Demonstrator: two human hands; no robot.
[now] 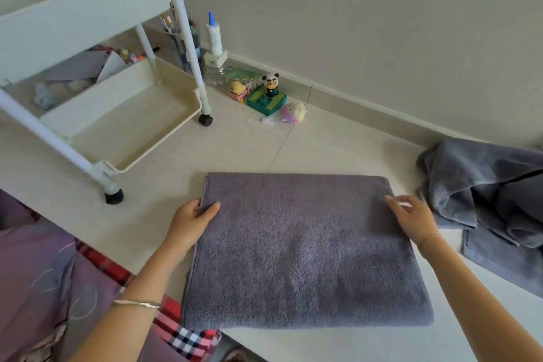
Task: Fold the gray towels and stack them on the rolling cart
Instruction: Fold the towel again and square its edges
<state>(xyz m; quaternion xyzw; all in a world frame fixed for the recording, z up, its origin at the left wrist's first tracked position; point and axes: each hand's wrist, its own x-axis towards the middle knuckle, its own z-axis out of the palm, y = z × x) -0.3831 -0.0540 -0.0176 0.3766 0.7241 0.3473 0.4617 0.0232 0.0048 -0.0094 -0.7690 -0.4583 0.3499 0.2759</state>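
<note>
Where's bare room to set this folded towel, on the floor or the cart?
Bare: the bottom tray of the cart; the floor strip between the folded towel's far edge and the toys; floor between cart and towel. Crowded: towel heap at right, toys along the wall.

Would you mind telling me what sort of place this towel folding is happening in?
Probably a home room: small toy figures sit by the baseboard, beside a white rolling cart on tiled floor.
</note>
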